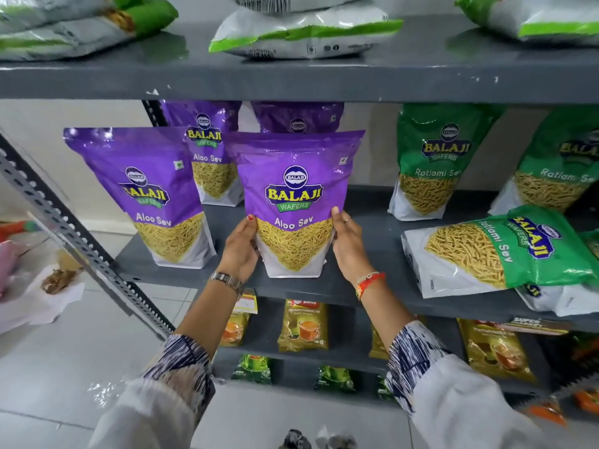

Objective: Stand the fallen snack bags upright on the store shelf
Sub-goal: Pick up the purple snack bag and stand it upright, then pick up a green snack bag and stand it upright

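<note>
A purple Aloo Sev bag [294, 189] stands upright at the front of the grey middle shelf [363, 286]. My left hand [240, 247] grips its lower left side and my right hand [348, 244] grips its lower right side. Another purple bag [146, 196] stands upright to the left, and two more purple bags [207, 150] stand behind. To the right, a green Ratlami Sev bag [499, 251] lies on its side on top of another fallen bag [564, 299]. Two green bags [434, 157] stand upright at the back right.
White and green bags [301, 30] lie flat on the top shelf. Yellow tea packets [303, 325] and green packets stand on the lower shelves. A perforated metal upright [81, 244] slants at the left. Tiled floor lies below.
</note>
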Tool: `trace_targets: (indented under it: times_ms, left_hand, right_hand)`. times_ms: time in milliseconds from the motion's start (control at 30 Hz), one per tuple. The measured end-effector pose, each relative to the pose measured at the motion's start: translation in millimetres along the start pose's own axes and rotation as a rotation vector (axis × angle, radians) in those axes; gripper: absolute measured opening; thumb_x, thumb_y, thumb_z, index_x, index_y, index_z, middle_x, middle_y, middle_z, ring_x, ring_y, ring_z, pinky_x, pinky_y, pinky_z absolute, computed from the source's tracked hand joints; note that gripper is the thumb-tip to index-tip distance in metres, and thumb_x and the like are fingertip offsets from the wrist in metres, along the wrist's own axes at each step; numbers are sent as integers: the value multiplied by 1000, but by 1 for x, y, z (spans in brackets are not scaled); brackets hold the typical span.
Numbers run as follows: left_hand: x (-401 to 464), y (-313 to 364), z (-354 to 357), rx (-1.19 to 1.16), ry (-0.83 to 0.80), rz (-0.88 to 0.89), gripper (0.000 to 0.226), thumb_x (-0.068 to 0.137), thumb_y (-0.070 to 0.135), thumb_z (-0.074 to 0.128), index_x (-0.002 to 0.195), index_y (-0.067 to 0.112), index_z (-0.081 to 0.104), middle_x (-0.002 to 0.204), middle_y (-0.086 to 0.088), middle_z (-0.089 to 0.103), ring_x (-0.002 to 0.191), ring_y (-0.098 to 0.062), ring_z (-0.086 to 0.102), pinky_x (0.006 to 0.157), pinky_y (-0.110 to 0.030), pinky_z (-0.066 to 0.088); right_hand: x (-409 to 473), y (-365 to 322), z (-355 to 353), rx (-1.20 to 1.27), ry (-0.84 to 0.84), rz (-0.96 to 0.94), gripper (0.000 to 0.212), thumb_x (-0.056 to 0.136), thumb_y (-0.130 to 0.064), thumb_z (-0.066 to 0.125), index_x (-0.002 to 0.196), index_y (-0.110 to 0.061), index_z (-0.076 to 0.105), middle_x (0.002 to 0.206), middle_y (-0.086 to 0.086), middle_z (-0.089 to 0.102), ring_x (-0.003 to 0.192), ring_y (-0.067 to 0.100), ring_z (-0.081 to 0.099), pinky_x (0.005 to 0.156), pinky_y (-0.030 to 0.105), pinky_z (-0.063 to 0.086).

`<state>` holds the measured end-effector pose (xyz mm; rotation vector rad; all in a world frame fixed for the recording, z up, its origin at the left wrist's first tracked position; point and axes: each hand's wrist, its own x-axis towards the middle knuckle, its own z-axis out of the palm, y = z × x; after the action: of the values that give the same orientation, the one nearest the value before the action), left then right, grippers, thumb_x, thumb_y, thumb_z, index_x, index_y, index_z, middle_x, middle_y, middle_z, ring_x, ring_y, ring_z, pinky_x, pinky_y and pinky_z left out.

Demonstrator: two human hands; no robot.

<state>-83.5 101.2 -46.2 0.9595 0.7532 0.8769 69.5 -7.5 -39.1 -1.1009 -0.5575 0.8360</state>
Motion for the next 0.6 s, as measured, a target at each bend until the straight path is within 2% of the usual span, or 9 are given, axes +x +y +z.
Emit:
trace_targets:
  times_ms: [133,200,300,333,400,467,533,600]
  left_hand:
    - [0,-8,-7,10,39,49,19,95,20,44,100,16,62,102,-1,64,93,-17,60,91,-35,47]
    - [-4,-9,-5,35,75,142,17,93,15,48,102,16,62,102,-4,65,93,-17,60,87,-32,49]
    - [-18,-13,2,35,269,343,34,86,7,59,120,12,54,124,-14,58,109,-19,57,90,-25,49]
    - [-24,-15,7,72,356,419,39,84,7,62,122,9,52,126,-14,56,107,-14,56,87,-21,48]
    - [-38,-23,21,173,503,579,36,84,12,63,118,5,54,117,-13,54,90,-7,51,76,-13,44]
    - [-50,-34,39,261,543,710,22,87,18,58,108,12,56,103,-6,53,80,-9,45,68,-15,39]
    - [-60,-47,65,325,461,807,13,88,20,52,100,27,52,95,6,50,79,-8,45,70,-19,38]
    - [-66,-62,98,316,281,818,16,86,20,50,95,34,48,88,7,49,78,-4,45,72,-22,38]
  right_hand:
    - [-2,13,-5,-44,-2,33,23,99,-31,44,96,-26,66,89,-12,78,87,7,73,68,21,57]
    - [-4,16,-8,-87,15,14,22,98,-31,45,103,-25,66,95,-11,77,93,9,72,76,27,57]
    - [-18,14,-12,-96,86,-65,29,97,-24,50,124,-16,58,119,3,67,107,11,65,92,29,54]
    - [-25,12,-15,-84,168,-94,31,96,-22,53,125,-14,57,123,4,65,109,7,63,94,27,52]
    - [-44,9,-25,-17,380,-156,27,92,-16,59,119,-12,61,119,7,66,105,6,63,91,26,52]
    - [-66,7,-43,68,589,-219,17,90,-10,61,106,-17,63,101,2,70,89,1,66,76,21,55]
    - [-83,2,-65,71,800,-272,17,89,-9,60,98,-23,60,83,-5,63,74,-3,64,64,19,54]
    - [-91,-6,-88,74,981,-290,22,87,-7,63,98,-24,54,80,-1,53,73,4,58,67,26,53]
